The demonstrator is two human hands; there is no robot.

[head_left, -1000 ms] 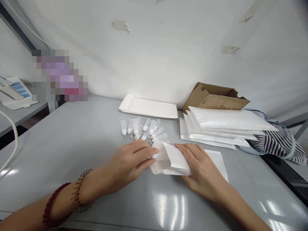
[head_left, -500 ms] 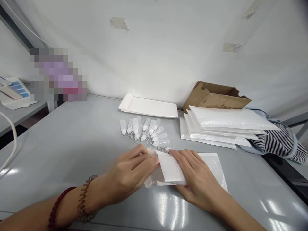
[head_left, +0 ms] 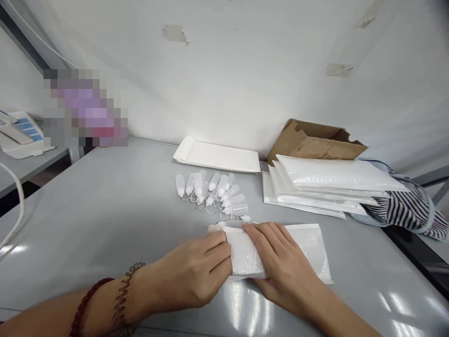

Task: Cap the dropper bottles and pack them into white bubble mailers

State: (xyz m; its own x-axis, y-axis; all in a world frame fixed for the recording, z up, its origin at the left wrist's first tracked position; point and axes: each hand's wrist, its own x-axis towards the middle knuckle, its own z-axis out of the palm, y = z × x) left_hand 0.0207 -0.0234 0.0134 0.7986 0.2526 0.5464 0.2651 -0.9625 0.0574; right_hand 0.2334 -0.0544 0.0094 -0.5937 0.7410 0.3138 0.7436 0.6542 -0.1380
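A white bubble mailer [head_left: 312, 248] lies at the front of the grey table, with its left end between my hands. My left hand [head_left: 199, 269] is closed at that end, its curled fingers against the mailer's edge; the fingertips are hidden. Across the mailer's middle lies my right hand [head_left: 280, 257], gripping it with the fingers on top and the thumb below. Just beyond the mailer sits a loose group of small clear plastic dropper bottles [head_left: 212, 187] with white caps, the nearest one almost touching it.
Behind the bottles lies a flat white stack of envelopes [head_left: 220, 157] against the wall. Several puffy white mailers [head_left: 336, 173] are piled at the right, in front of an open cardboard box [head_left: 315, 140]. Striped cloth [head_left: 410, 208] lies at the far right. A white cable [head_left: 21, 206] hangs at the left.
My left hand has come down and toward me at the mailer's mouth. The mailer's open flap is now folded flatter, and my right hand stays on its middle.
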